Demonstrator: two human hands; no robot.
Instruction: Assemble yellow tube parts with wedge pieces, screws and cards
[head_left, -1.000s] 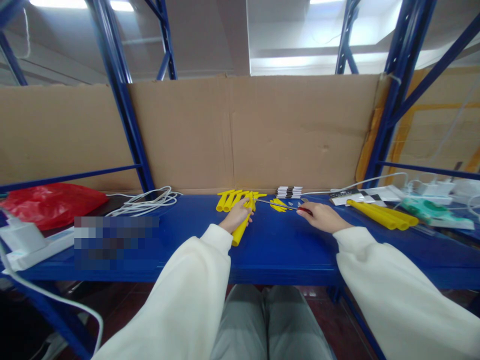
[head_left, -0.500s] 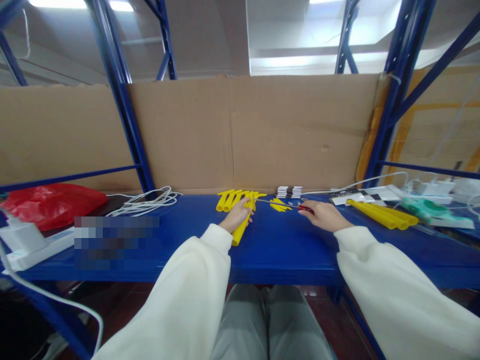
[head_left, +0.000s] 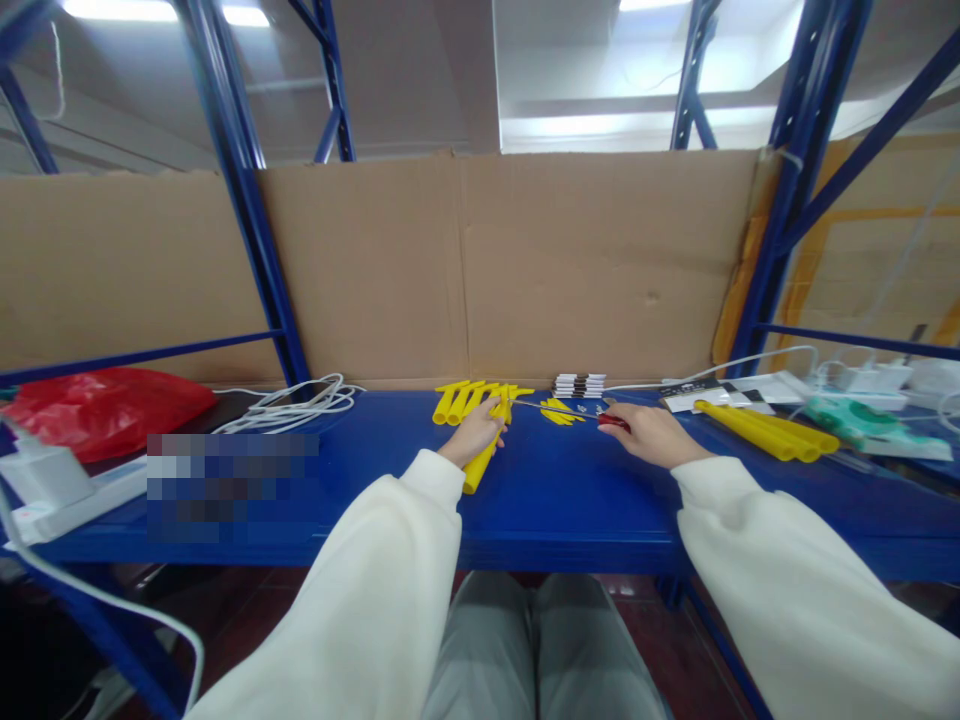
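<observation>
Little has moved: your left hand (head_left: pixel 475 436) closes round a yellow tube (head_left: pixel 480 470), right hand (head_left: pixel 651 434) round a screwdriver (head_left: pixel 614 421); tilting risks slipping.

Left hand (head_left: pixel 475 434) grips yellow tube (head_left: pixel 478 470), right hand (head_left: pixel 651 433) holds red-handled tool (head_left: pixel 615 422), further tubes (head_left: pixel 765 432) lie right, cardboard (head_left: pixel 585 260) stands far.

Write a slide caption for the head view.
Over a blue table, the left hand holds a yellow tube; the right hand points a red-handled tool toward it.
</observation>
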